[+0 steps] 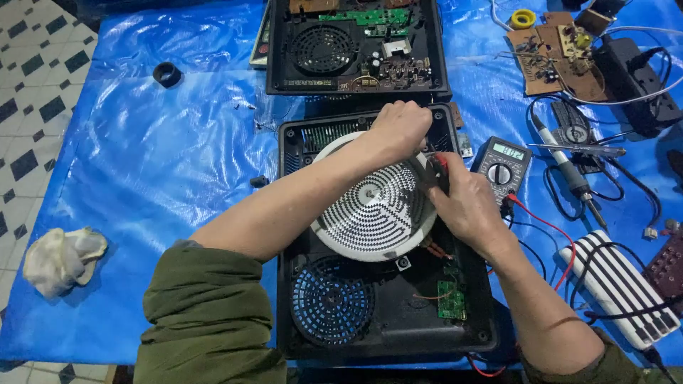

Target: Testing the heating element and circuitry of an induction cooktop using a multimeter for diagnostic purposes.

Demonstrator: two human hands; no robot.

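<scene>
My left hand (pixel 398 128) reaches across the coil (pixel 373 203), a round white disc with a spiral of dark slots, and rests at its far rim; the fingers are curled under, and I cannot tell what they hold, if anything. My right hand (pixel 466 206) lies at the coil's right edge, fingers closed around a red probe (pixel 441 165) whose tip points toward the left hand. The coil sits in the upper half of an open black cooker shell (pixel 388 320) right in front of me on the blue sheet (pixel 163 163) over the desk. Below the coil, a blue fan (pixel 331 302) sits in the shell's near left corner and a small green board (pixel 451 300) near the right. Just beside my right hand lies a meter (pixel 502 165), a red lead (pixel 548 224) running from it. A second open shell (pixel 356 46) lies beyond.
</scene>
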